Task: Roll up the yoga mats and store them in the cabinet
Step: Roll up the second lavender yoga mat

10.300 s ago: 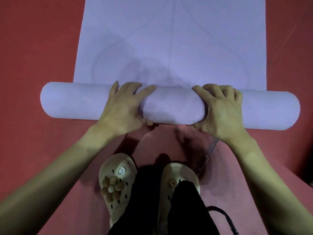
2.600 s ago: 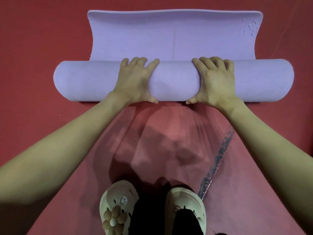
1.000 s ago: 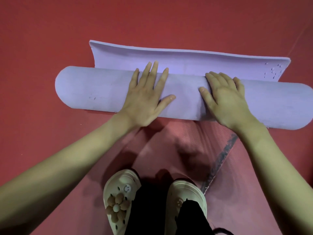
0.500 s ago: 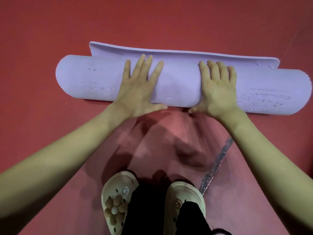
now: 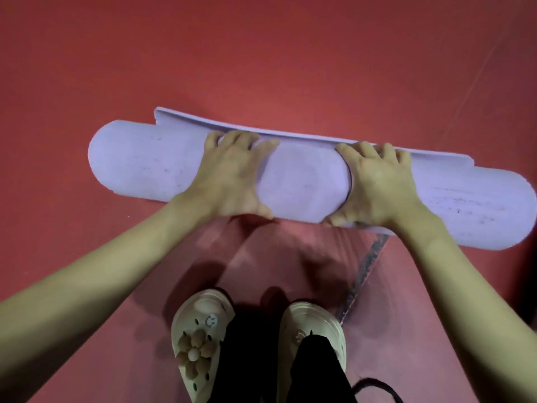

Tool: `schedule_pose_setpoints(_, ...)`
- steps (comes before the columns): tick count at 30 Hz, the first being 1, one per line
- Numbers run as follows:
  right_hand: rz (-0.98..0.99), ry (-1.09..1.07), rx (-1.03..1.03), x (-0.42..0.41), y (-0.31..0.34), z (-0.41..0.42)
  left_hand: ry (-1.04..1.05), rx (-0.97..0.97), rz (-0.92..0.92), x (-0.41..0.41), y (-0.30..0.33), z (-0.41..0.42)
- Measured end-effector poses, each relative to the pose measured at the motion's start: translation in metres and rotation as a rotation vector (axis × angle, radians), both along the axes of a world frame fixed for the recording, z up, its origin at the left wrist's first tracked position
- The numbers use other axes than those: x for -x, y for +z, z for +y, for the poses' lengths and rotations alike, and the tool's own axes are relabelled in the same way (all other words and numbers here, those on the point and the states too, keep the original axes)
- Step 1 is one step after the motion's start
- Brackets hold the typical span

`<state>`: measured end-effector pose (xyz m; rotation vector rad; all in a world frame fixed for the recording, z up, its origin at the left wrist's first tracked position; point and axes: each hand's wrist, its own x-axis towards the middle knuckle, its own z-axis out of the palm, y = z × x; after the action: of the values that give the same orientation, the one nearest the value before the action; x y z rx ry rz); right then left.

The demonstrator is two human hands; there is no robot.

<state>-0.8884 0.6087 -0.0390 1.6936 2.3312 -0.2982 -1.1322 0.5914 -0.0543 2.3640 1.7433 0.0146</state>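
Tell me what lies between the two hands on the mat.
Head view: only bare purple roll of the mat lies between the left hand and right hand.

The right end of the rolled lilac yoga mat point(image 5: 302, 184) runs to the picture's right edge, so its end cannot be seen whole. The fingertips of the left hand point(image 5: 232, 175) and of the right hand point(image 5: 377, 184) curl over the far side of the roll, out of sight. The free flap beyond the roll shows only as a thin strip. Both forearms, the two cream clogs point(image 5: 200, 341) and a black cord point(image 5: 377, 388) are cut by the picture's edges.
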Motion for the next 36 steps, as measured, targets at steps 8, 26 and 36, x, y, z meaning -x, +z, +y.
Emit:
schedule_pose_setpoints(8, 0.023, -0.035, 0.181, -0.016, 0.007, -0.022, -0.096, 0.160, 0.019, -0.016, 0.007, -0.019)
schedule_pose_setpoints(26, 0.358, -0.135, 0.103, -0.029, 0.007, -0.057, -0.229, 0.397, 0.210, -0.051, 0.019, 0.014)
schedule_pose_setpoints(36, 0.441, -0.428, 0.026, -0.089, -0.006, -0.166, -0.310, 0.329, 0.347, -0.081, 0.043, -0.023)
